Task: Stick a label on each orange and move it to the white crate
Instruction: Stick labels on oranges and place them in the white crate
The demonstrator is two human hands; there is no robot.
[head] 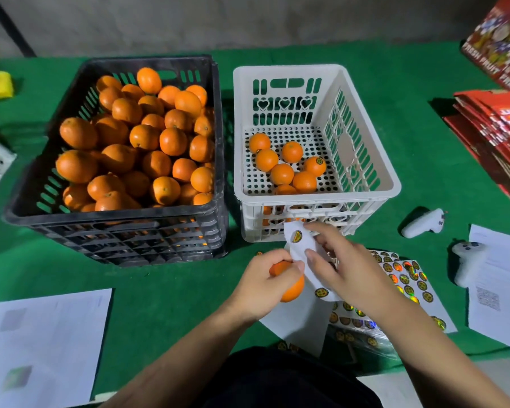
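Hands meet over green baize: the left hand [265, 278] curls round one orange [292, 287], while the right hand [340, 260] beside it pinches a white backing strip [302, 245] that carries a round label [296, 237]. Just beyond the right hand's knuckles, the white crate [365, 160] holds about seven oranges, only one visibly labelled. Further off past the left hand, the black crate [215, 136] remains heaped with fruit, so the job looks barely begun, with more label sheets [407, 284] under the right wrist.
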